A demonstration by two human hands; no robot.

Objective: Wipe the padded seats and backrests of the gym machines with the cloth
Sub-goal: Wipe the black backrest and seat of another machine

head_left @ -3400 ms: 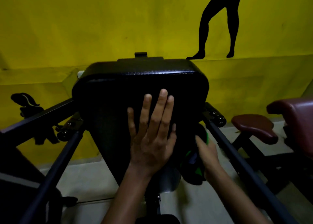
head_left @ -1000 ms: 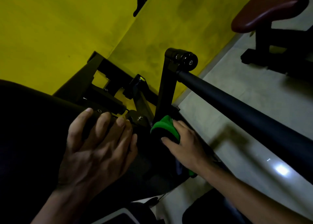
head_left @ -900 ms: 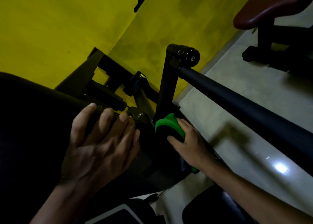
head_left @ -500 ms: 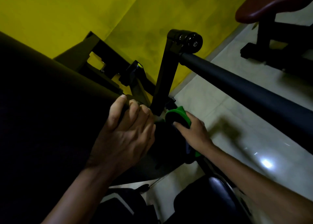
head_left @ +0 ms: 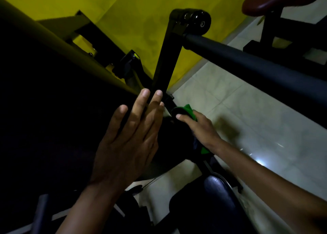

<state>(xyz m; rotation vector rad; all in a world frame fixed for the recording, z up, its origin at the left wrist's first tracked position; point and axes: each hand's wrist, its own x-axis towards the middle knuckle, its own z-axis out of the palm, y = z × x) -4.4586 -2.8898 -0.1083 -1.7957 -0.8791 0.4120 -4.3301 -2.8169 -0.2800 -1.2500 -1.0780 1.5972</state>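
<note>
Cloth (head_left: 185,110) bunches under right hand (head_left: 201,129), green edge poking past fingertips.

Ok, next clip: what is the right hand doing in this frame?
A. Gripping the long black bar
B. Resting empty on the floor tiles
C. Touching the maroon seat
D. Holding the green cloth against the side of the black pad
D: the right hand grips the green cloth low at the black pad's right edge, while the left hand lies flat with straight fingers on the pad; the black bar and maroon seat are untouched.
</note>
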